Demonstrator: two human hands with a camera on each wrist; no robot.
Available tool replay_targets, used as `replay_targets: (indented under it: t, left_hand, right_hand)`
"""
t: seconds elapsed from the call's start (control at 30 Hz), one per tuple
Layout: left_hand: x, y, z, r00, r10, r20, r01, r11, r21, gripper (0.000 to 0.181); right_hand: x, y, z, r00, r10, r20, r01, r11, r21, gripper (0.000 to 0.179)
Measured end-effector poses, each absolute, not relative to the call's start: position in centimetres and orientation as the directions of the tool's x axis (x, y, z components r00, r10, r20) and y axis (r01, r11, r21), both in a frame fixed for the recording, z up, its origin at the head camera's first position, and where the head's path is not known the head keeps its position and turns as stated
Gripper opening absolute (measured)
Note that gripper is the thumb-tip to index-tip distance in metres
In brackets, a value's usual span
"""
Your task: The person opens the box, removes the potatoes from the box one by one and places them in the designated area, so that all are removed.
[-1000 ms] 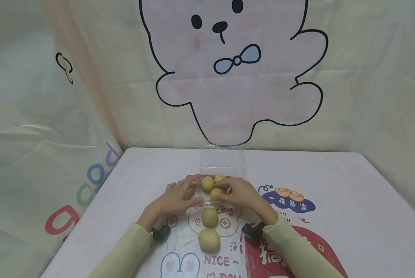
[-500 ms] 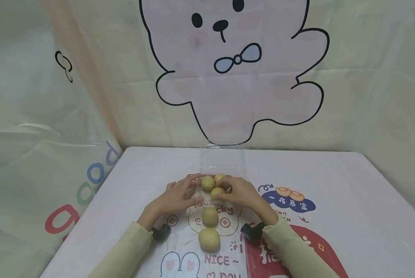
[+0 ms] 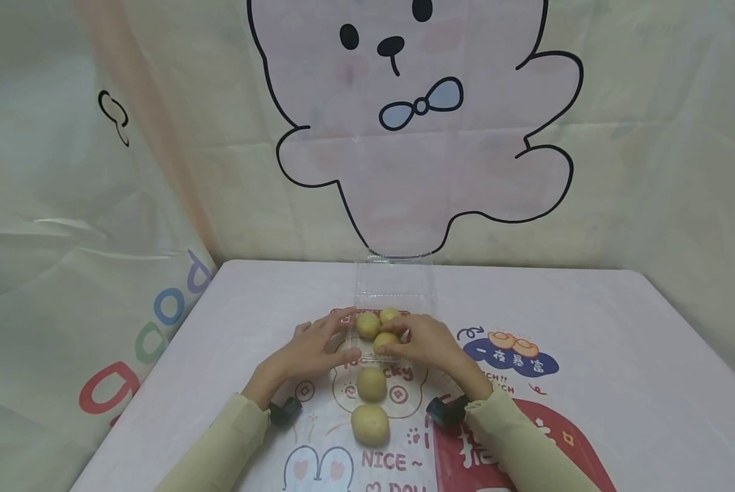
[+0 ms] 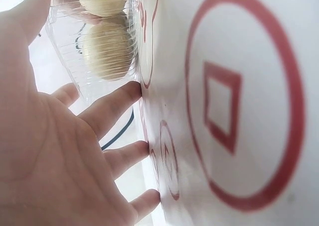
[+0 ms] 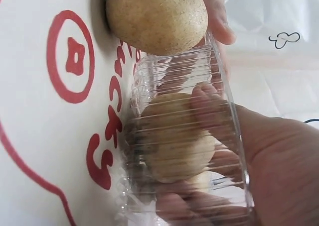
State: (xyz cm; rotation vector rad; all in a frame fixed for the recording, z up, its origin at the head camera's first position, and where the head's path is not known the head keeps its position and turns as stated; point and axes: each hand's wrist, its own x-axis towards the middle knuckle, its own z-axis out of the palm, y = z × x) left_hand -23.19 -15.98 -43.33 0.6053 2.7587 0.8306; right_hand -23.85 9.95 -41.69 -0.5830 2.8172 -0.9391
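A clear plastic hinged box (image 3: 394,280) lies open on the table with its lid folded back. Three potatoes sit inside: one at left (image 3: 368,324), one behind (image 3: 389,314), and the front potato (image 3: 384,343), which my right hand (image 3: 427,342) holds between thumb and fingers. In the right wrist view that potato (image 5: 177,141) shows through the ribbed wall. My left hand (image 3: 315,350) stays at the box's left side, fingers extended; in the left wrist view several fingertips (image 4: 134,89) rest on the table and the thumb is at the box.
Two more potatoes lie in front of the box, a nearer potato (image 3: 370,425) and a farther potato (image 3: 371,385). The white table (image 3: 281,294) carries printed drawings and letters. A printed curtain (image 3: 404,171) hangs behind it.
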Motion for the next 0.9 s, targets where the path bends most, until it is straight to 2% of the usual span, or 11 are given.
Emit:
replay_targets:
  t: [0.43, 0.9]
  left_hand:
    - [-23.16, -15.95, -43.27, -0.895, 0.442, -0.066, 0.331, 0.755, 0.566, 0.085]
    - [-23.12, -15.87, -43.30, -0.899, 0.434, -0.064, 0.326, 0.759, 0.564, 0.083]
  right_hand:
    - [-23.77, 10.01, -42.33, -0.936, -0.345, 0.073, -0.317, 0.734, -0.601, 0.051]
    - [-23.56, 10.37, -42.65, -0.920, -0.364, 0.143, -0.367, 0.676, -0.639, 0.049]
